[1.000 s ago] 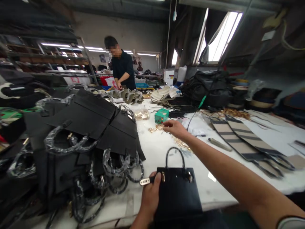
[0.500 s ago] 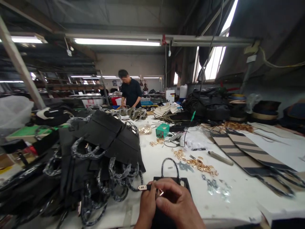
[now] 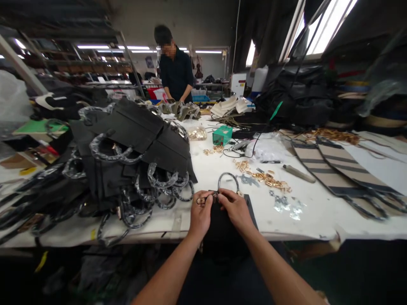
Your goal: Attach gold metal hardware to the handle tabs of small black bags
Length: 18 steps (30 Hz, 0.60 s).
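My left hand pinches a narrow black strap, whose gold metal tip sticks out to the left past my fingers. My right hand is closed beside it, its fingertips at a small gold fitting on the strap. Both hands are over a black bag panel at the table's front edge. The panel's wrapped loop handle stands up behind my fingers. How the fitting sits on the strap is partly hidden by my fingertips.
Black bag panels with plastic-wrapped handles are heaped on the left. Gold fittings and thin metal plates lie on the right, near a grey-handled tool, a green box and striped panels. A co-worker stands across the table.
The view has tilted downward, showing my forearms and the table's front edge. My right fingertips have come in against the strap, bringing the gold fitting close to my left thumb.
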Each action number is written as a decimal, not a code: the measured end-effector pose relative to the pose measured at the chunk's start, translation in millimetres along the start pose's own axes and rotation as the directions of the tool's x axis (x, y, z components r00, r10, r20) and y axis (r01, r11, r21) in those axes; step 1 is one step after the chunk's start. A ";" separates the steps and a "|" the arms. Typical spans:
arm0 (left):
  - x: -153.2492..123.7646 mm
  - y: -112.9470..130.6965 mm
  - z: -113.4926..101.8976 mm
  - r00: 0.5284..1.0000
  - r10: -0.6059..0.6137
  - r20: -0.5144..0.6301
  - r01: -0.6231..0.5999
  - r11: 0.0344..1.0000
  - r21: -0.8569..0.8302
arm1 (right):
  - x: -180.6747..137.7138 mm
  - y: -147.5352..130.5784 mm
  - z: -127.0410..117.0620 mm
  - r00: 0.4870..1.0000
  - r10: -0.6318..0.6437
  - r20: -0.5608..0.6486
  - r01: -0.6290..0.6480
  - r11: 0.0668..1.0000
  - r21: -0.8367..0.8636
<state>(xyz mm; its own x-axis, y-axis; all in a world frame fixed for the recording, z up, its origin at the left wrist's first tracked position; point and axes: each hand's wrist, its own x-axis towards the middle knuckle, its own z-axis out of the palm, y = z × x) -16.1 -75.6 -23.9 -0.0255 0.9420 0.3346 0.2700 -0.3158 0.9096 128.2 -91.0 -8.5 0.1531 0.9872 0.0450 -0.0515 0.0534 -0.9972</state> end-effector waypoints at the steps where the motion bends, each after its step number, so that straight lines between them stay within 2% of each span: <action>1: 0.1 -2.0 0.4 1.000 0.009 0.012 -0.008 1.000 -0.002 | 1.2 2.3 1.3 1.000 0.013 0.004 -0.013 1.000 0.021; 5: 0.5 -9.2 2.0 0.999 0.014 0.038 -0.014 1.000 -0.004 | 1.8 7.6 3.6 0.999 0.044 0.016 -0.045 0.996 0.077; 11: 4.2 -12.2 2.9 0.999 0.005 0.047 -0.004 1.000 -0.028 | 2.1 6.8 -3.5 0.990 0.048 0.134 -0.060 0.994 0.093; 18: 5.2 -7.6 -1.6 0.995 -0.005 0.101 0.007 1.000 -0.021 | 3.8 13.3 -1.7 0.990 0.035 0.140 -0.057 0.986 0.155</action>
<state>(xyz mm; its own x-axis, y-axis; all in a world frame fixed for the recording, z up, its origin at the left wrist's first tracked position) -19.8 -68.5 -28.6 0.0706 0.9501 0.3038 0.2494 -0.3117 0.9168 129.8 -86.8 -21.6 0.0116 0.9998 0.0179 -0.2120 0.0200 -0.9771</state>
